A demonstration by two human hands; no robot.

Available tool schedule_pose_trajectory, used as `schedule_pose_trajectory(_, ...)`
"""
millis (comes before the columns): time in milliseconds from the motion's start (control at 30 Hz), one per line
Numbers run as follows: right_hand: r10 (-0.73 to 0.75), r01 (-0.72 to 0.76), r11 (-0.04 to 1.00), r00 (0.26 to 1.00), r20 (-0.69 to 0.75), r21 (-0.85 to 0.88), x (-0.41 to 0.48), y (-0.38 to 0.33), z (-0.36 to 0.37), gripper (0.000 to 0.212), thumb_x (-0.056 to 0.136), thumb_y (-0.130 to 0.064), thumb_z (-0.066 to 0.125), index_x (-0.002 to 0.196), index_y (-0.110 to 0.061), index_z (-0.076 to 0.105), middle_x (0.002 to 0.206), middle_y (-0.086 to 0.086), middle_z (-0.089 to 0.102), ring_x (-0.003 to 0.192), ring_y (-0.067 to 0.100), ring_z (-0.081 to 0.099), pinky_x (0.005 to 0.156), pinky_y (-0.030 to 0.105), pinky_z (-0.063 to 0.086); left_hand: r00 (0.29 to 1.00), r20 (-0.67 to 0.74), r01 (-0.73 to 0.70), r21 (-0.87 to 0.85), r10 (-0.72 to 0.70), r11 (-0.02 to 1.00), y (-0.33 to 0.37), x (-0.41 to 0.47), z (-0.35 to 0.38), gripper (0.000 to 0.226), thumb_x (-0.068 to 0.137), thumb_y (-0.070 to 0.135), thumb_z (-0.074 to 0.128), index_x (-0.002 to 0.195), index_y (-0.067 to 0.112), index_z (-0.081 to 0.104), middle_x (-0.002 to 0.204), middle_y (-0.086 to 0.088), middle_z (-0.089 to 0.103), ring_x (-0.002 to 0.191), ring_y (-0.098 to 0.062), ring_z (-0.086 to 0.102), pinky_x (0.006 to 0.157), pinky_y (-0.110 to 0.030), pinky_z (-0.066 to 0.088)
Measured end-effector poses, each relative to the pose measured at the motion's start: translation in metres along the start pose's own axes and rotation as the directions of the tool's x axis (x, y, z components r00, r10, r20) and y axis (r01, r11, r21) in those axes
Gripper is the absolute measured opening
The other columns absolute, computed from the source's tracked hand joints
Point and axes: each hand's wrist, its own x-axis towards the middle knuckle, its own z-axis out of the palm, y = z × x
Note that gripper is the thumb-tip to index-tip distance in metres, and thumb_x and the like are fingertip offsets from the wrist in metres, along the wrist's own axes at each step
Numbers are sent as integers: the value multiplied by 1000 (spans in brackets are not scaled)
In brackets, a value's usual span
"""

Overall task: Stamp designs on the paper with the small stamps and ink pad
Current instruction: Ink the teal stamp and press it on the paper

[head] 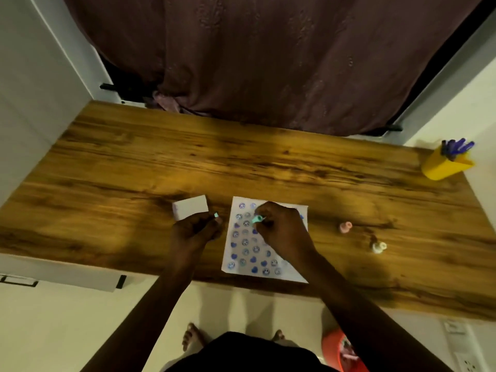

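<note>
Pinching teal stamp [258, 219] in right fingers [264, 224], over paper [268, 275]

A wooden counter [134, 162] with strong dark grain carries everything. Near its front edge lies a white paper [268, 275] covered with rows of blue and purple stamp marks. Left of it sits a white box [189, 206]. To the right lie a pink stamp [345, 227] and a cream stamp [379, 247], apart. A yellow cup [442, 167] of purple pens [459, 146] stands at the far right corner.
</note>
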Motion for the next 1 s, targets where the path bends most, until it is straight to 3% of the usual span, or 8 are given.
schedule_pose_trajectory(67, 96, -97, 995, 994, -44, -17, -14, 23, -18, 20, 87, -20, 79, 107, -23, 74, 105, -4, 79, 89, 8, 75, 73, 6, 50, 1000, 21, 17, -15, -16, 1000, -3, -1, 15, 17, 90, 6, 76, 107, 4, 77, 96, -4, 84, 90, -24, 80, 73, -25, 64)
schedule_pose_trajectory(200, 215, -222, 972, 972, -98, -74, -37, 63, -45, 21, 89, -16, 77, 110, -16, 77, 111, 1, 79, 93, 13, 75, 80, 20, 56, 996, 59, 62, -10, -61, 998, -8, -2, 41, 21, 89, 5, 77, 111, 3, 77, 100, -9, 83, 86, -24, 80, 75, -27, 65)
schedule_pose_trajectory(267, 231, -241, 963, 968, -97, -117, -45, 76, -53, 23, 90, -12, 75, 113, -13, 77, 116, 2, 78, 96, 14, 75, 80, 18, 54, 993, 80, 92, -27, -89, 995, -10, -3, 50, 21, 90, 3, 76, 110, 3, 77, 97, -7, 83, 84, -23, 80, 75, -27, 65)
schedule_pose_trajectory(433, 229, -243, 954, 969, -97, -177, -57, 87, -58, 14, 88, -7, 72, 100, -11, 78, 103, 4, 80, 91, 21, 75, 81, 34, 60, 986, 107, 132, 1, -131, 991, -15, -8, 69, 21, 89, 3, 77, 111, 5, 77, 98, -7, 82, 85, -23, 81, 72, -23, 64)
schedule_pose_trajectory(567, 252, -259, 957, 965, -70, -130, -61, 88, -53, 20, 88, -11, 75, 108, -12, 79, 112, 5, 79, 99, 20, 75, 91, 35, 60, 975, 137, 171, 21, -172, 985, -18, -9, 76, 27, 89, 10, 79, 115, 4, 75, 105, -10, 81, 90, -23, 81, 81, -30, 66)
schedule_pose_trajectory(667, 260, -265, 956, 964, -61, -122, -63, 87, -49, 25, 90, -14, 75, 115, -13, 78, 120, 4, 77, 104, 19, 74, 92, 28, 59, 973, 140, 181, 26, -183, 983, -20, -12, 78, 25, 89, 11, 79, 114, 6, 76, 100, -7, 83, 88, -21, 81, 83, -34, 65)
schedule_pose_trajectory(767, 217, -219, 963, 976, -24, -156, -65, 84, -44, 24, 91, -18, 75, 115, -16, 78, 118, 3, 77, 101, 18, 74, 87, 24, 58, 974, 143, 171, 42, -175, 984, -22, -13, 79, 24, 89, 13, 80, 113, 10, 77, 99, -2, 84, 88, -19, 81, 80, -29, 65)
schedule_pose_trajectory(1000, 186, -177, 958, 982, 21, -226, -68, 84, -33, 27, 93, -24, 72, 120, -19, 76, 121, 4, 75, 106, 20, 72, 93, 32, 58, 976, 129, 169, 44, -174, 985, -22, -15, 80, 25, 89, 13, 80, 114, 10, 76, 100, 0, 84, 88, -19, 81, 72, -22, 63)
